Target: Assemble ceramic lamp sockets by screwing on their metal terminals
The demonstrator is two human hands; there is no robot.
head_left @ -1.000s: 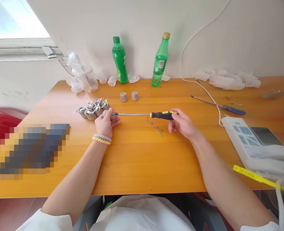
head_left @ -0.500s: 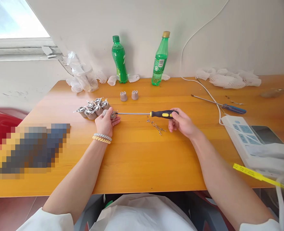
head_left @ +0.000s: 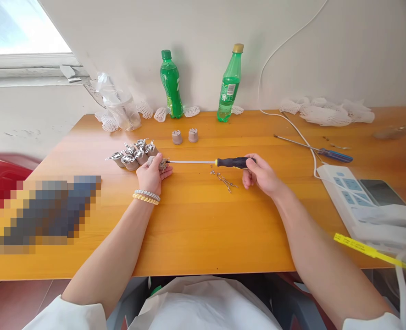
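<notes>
My left hand point(head_left: 150, 175) is closed around a grey-brown lamp socket point(head_left: 162, 165), whose wired end points right. My right hand point(head_left: 260, 175) grips the black-and-yellow handle of a screwdriver point(head_left: 230, 162). Its shaft lies level and the tip meets the end of the socket; the exact contact spot is too small to make out. Left of my left hand stand several similar sockets with metal brackets point(head_left: 130, 161). Two sockets without brackets point(head_left: 177, 137) sit farther back. Small screws point(head_left: 212, 172) and thin metal strips point(head_left: 226, 181) lie on the table below the shaft.
Two green bottles point(head_left: 171, 89) stand along the wall. A blue-handled screwdriver point(head_left: 335, 155) lies at the right, near a white power strip point(head_left: 340, 192), a phone point(head_left: 381, 191) and a white cable point(head_left: 301, 133). White foam netting point(head_left: 330, 112) and a plastic bag point(head_left: 118, 107) rest at the back.
The screwdriver handle has turned about its axis: the yellow patches that faced me are now out of sight. Both hands stay in nearly the same place.
</notes>
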